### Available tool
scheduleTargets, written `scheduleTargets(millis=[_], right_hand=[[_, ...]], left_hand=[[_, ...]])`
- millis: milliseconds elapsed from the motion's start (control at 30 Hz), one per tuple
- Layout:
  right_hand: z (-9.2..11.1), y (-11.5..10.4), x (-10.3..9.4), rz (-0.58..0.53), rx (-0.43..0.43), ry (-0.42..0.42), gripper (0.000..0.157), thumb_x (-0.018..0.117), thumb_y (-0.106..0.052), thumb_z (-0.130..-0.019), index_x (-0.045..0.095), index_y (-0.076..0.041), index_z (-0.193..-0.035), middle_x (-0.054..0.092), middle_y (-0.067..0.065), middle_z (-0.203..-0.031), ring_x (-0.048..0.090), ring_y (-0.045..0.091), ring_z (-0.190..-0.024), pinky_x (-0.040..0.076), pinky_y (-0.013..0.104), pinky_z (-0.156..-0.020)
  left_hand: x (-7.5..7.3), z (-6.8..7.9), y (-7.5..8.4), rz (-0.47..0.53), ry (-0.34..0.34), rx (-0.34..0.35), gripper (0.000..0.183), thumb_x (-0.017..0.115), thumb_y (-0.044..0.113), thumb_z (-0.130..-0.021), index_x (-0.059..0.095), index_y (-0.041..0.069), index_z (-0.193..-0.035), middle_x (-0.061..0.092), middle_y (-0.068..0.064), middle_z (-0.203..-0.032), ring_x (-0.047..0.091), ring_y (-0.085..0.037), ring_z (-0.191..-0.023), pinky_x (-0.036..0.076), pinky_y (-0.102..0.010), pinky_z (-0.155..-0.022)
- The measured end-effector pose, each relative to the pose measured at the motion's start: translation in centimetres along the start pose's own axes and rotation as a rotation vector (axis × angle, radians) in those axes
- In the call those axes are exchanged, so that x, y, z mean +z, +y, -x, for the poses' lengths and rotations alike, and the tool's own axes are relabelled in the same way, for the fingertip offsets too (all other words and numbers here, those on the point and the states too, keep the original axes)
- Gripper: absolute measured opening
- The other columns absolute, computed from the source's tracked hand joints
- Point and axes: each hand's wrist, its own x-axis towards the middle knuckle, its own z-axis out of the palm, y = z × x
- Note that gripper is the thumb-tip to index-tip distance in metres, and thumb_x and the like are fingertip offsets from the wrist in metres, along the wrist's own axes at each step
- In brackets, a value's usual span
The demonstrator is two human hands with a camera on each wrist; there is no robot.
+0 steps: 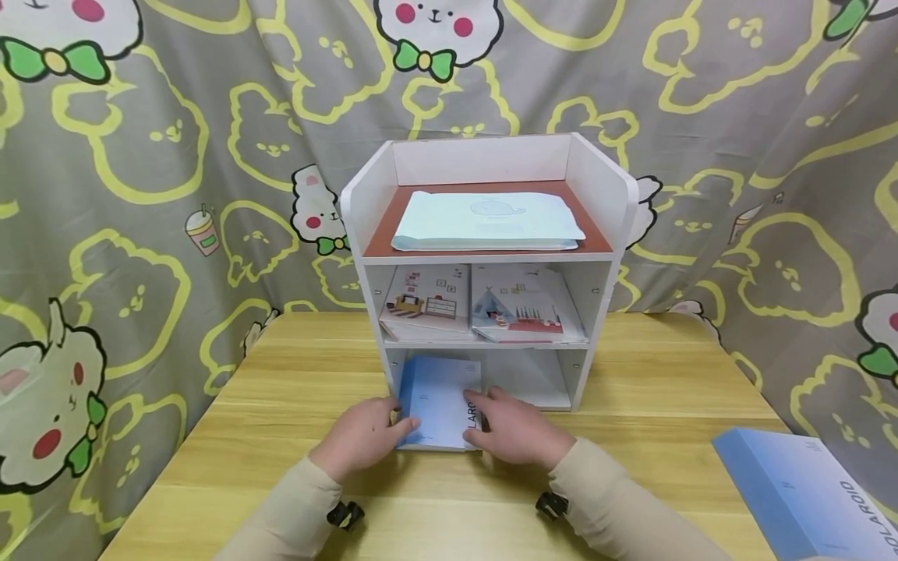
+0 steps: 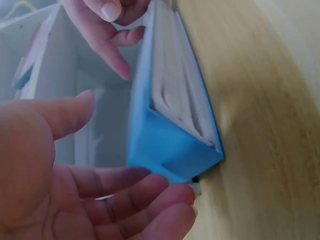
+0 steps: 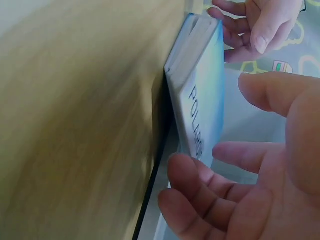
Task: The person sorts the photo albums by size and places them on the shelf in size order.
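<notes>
A blue-and-white photo album [image 1: 442, 405] lies flat, partly inside the left side of the bottom compartment, its front end sticking out over the table. My left hand [image 1: 365, 436] is at its blue spine; in the left wrist view the extended fingers touch the spine [image 2: 170, 145] and the thumb stands apart from the cover. My right hand [image 1: 519, 428] is at the lettered edge. There the right wrist view shows loosely bent fingers [image 3: 200, 187] beside the album [image 3: 207, 95], with the thumb held away from it.
The white shelf unit [image 1: 484, 160] stands on the wooden table [image 1: 295, 374]. Two illustrated books [image 1: 435, 304] fill its middle compartment, and a pale, whale-marked package [image 1: 484, 218] lies on top. Another blue-and-white album [image 1: 807, 491] rests at the right. Behind hangs a patterned curtain [image 1: 266, 179].
</notes>
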Motion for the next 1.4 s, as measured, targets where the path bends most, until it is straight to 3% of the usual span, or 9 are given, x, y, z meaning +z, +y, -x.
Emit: scheduleTargets(millis=[100,200,400,533,633,767,900,1400], right_hand=[[0.5,-0.2,-0.2,0.004,-0.042,0.003,0.066,0.065,-0.047,-0.095,0.051,-0.012,-0.149,0.058,0.016,-0.130,0.062,0.026,-0.106,0.053,0.048,-0.090],[1.1,-0.4,-0.4,0.016,-0.096,0.002,0.059,0.065,-0.045,-0.096,0.057,-0.014,-0.144,0.060,0.006,-0.116,0.058,0.013,-0.089,0.055,0.039,-0.078],[2.3,-1.0,-0.8,0.017,-0.210,-0.052,0.044,0.063,-0.043,-0.098,0.066,-0.018,-0.135,0.064,-0.005,-0.108,0.053,0.002,-0.078,0.051,0.030,-0.073],[2.7,-1.4,-0.7,0.025,-0.259,-0.075,0.040,0.064,-0.041,-0.099,0.069,-0.017,-0.130,0.066,-0.006,-0.107,0.058,0.004,-0.084,0.052,0.029,-0.077],[2.7,-1.6,-0.4,0.050,-0.286,-0.076,0.038,0.064,-0.040,-0.098,0.071,-0.019,-0.128,0.067,-0.007,-0.108,0.060,0.006,-0.092,0.053,0.031,-0.082],[2.5,-1.7,0.2,0.085,-0.310,-0.090,0.036,0.065,-0.040,-0.097,0.072,-0.019,-0.126,0.065,-0.010,-0.097,0.054,0.002,-0.084,0.050,0.026,-0.075],[2.5,-1.9,0.6,0.113,-0.322,-0.100,0.037,0.065,-0.040,-0.097,0.072,-0.018,-0.126,0.060,-0.012,-0.089,0.048,0.002,-0.077,0.045,0.023,-0.069],[2.3,-2.1,1.0,0.124,-0.316,-0.054,0.034,0.068,-0.038,-0.095,0.074,-0.018,-0.122,0.062,-0.009,-0.092,0.049,0.002,-0.077,0.046,0.023,-0.068]], left_hand=[[-0.3,0.7,0.4,-0.017,-0.013,0.069,0.043,0.065,0.048,-0.096,0.071,0.006,-0.104,0.062,0.004,-0.078,0.055,-0.012,-0.067,0.050,-0.037,-0.062],[-0.6,1.3,0.8,-0.033,-0.024,0.122,0.037,0.067,0.045,-0.096,0.070,0.009,-0.099,0.060,0.007,-0.076,0.053,-0.010,-0.066,0.048,-0.035,-0.060],[-0.9,2.2,1.4,-0.100,-0.071,0.225,0.029,0.067,0.044,-0.096,0.071,0.015,-0.093,0.059,0.012,-0.074,0.052,-0.006,-0.064,0.046,-0.030,-0.058],[-0.7,2.5,1.3,-0.157,-0.132,0.271,0.031,0.066,0.047,-0.095,0.075,0.017,-0.094,0.067,0.010,-0.081,0.058,-0.006,-0.070,0.050,-0.031,-0.062],[-0.3,2.6,1.3,-0.187,-0.187,0.287,0.031,0.065,0.048,-0.096,0.077,0.019,-0.096,0.070,0.008,-0.087,0.061,-0.008,-0.075,0.052,-0.034,-0.067],[0.1,2.6,1.1,-0.216,-0.233,0.310,0.030,0.064,0.048,-0.096,0.077,0.020,-0.097,0.067,0.009,-0.085,0.059,-0.007,-0.076,0.051,-0.034,-0.068],[0.5,2.6,1.0,-0.247,-0.243,0.317,0.030,0.064,0.049,-0.096,0.077,0.021,-0.097,0.063,0.012,-0.082,0.055,-0.005,-0.074,0.049,-0.032,-0.066],[0.3,2.3,1.0,-0.249,-0.254,0.299,0.027,0.067,0.046,-0.095,0.076,0.020,-0.096,0.059,0.011,-0.081,0.051,-0.004,-0.070,0.047,-0.028,-0.062]])
